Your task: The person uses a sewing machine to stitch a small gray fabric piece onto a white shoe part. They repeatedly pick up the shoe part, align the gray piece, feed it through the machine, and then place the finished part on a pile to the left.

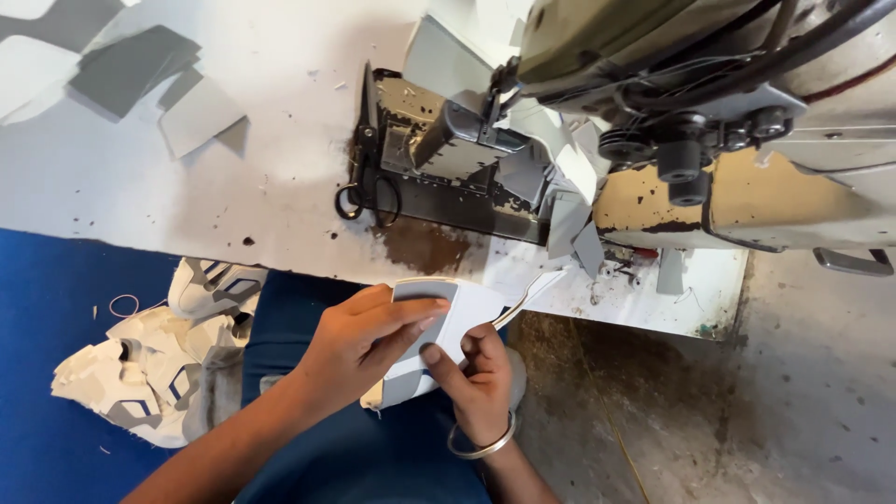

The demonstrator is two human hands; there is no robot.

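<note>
The head view looks down over a worn white work table (233,177), and starting at the far left a loose scatter of grey and white cut pieces (140,75) lies flat on it, while below the table edge a heap of stitched white and grey pieces (159,364) rests beside the person's blue-clad lap. Nearer the middle, the left hand (359,341) comes in from below and pinches the upper edge of a small white and grey panel (448,322), thumb on top and fingers tucked beneath, so this hand is closed on the piece. Just to the right of it, the right hand (481,378), with a metal bangle (483,446) on its wrist, grips the panel's lower edge between thumb and forefinger, closed on it too; the panel is held in the air over the lap, just in front of the table edge and below the sewing machine (709,140). The piece looks thin, light and pliable: a corner of it curls freely toward the right, so it would likely flop if held at one point only, and a two-handed pinch along opposite edges seems the surest hold to keep it flat. It does not appear fragile or slippery. On the table above the hands lie black scissors (369,168) beside the machine's grey bed, with more cut pieces hanging at the needle area.
</note>
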